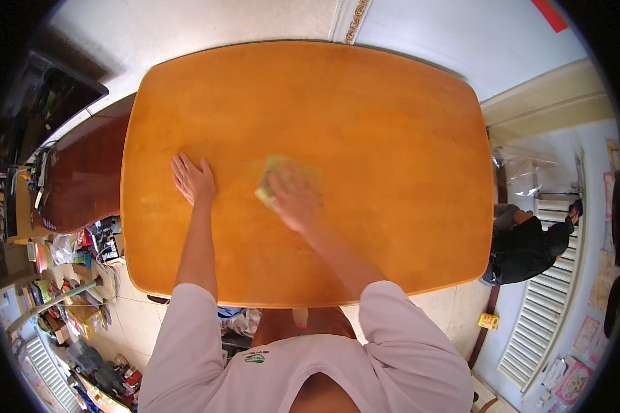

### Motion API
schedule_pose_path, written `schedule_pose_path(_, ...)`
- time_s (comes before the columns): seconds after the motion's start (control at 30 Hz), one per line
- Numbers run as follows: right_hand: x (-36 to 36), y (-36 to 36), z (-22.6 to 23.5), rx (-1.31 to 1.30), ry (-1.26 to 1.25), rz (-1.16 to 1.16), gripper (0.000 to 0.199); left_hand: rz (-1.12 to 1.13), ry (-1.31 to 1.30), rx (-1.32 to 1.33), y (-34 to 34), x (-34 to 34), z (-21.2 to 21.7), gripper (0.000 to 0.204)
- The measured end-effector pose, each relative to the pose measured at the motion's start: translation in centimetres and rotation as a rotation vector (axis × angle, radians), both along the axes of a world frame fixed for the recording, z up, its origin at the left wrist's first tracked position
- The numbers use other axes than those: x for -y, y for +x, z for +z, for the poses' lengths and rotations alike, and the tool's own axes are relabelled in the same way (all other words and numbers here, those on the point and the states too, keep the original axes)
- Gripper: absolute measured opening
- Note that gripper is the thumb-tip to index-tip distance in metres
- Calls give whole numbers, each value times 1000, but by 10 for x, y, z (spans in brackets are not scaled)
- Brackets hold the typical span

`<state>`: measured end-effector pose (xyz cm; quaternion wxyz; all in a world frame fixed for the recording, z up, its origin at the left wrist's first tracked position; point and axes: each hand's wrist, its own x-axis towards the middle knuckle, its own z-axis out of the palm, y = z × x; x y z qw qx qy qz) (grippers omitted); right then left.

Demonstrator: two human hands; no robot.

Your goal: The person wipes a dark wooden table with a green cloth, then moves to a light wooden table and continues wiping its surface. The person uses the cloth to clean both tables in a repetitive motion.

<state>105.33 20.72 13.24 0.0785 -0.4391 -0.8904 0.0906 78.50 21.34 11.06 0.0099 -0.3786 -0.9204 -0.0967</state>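
My left hand (195, 180) lies flat on the left part of the orange-brown wooden table (365, 103), fingers stretched out and nothing in it. Nearer the middle, my right hand (296, 199) presses a yellow-green cloth (274, 166) against the tabletop. Motion blurs that hand and the cloth, and the palm hides most of the cloth; its edges show past the fingers on the far and left sides.
Against the table's left end stands a dark red-brown cabinet (93, 172), with a black television (48, 96) beyond it. A person in black (523, 248) is by the white radiator (537, 289) at the right. Clutter (69, 303) fills the lower left. A wall borders the far edge.
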Motion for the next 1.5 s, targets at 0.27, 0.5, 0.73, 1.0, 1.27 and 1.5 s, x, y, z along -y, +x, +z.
schedule_pose_path(0.27, -64, 260, -18, 326, 117, -876, 57, -100, 521, 331, -6, 86, -7, 58)
schedule_pose_path(0.5, -76, 242, -30, 360, -87, -1212, 58, -68, 399, 201, 62, 186, -12, 54)
schedule_pose_path(0.73, -57, 4, -7, 197, 230, -433, 51, -69, 185, -69, 67, 175, 3, 47)
schedule_pose_path(1.0, 57, -102, -14, -288, 28, 171, 50, -70, 187, -45, 71, 170, 4, 45)
schedule_pose_path(1.27, -6, 86, -5, 160, 403, -261, 50, -44, 182, -37, 63, 177, 7, 45)
schedule_pose_path(1.5, -38, 231, -62, 215, 313, -976, 57, -65, 197, -24, 75, 170, 8, 46)
